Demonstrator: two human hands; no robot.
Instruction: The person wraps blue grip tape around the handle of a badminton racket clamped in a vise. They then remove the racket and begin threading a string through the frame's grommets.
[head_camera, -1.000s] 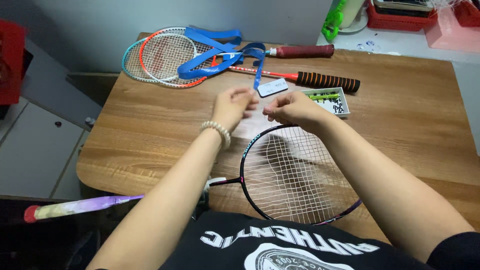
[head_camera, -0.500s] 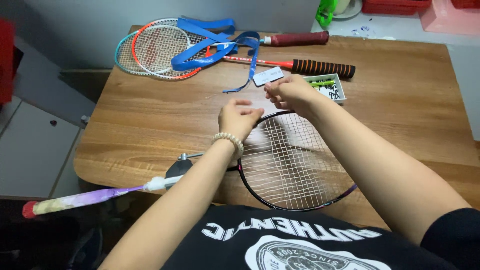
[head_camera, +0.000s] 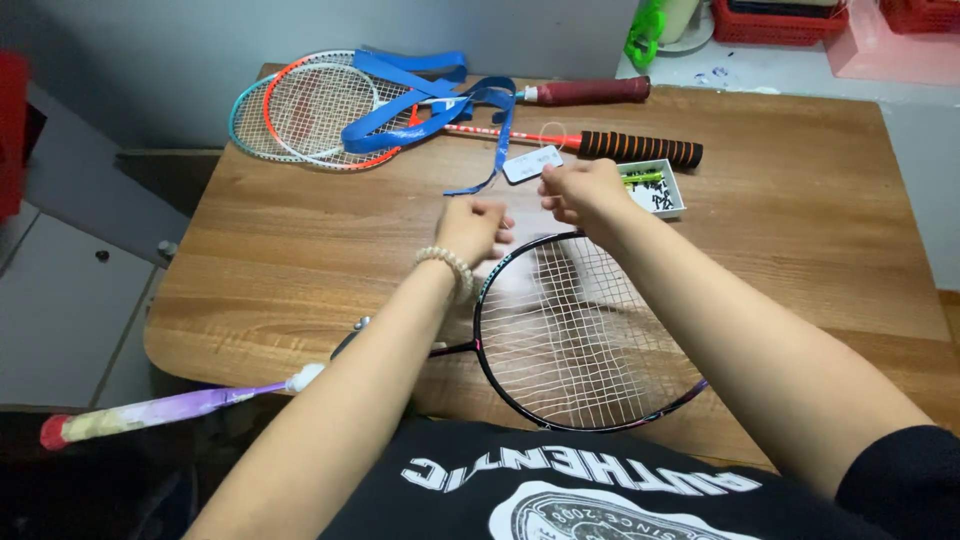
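Both fists closed: left hand (head_camera: 474, 228) and right hand (head_camera: 583, 190) above the black badminton racket (head_camera: 585, 335); any string in either grip is too blurred to tell.

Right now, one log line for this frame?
left hand: closed above black racket rim | right hand: pinching near rim top, contents unclear | small parts box, two rackets behind | wooden table

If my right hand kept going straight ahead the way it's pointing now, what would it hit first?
Most likely the white tag, which sits just beyond the knuckles of the right hand. Past that lie the blue straps and the racket with the black grip. Depth is hard to judge, so the hand might pass above the tag.
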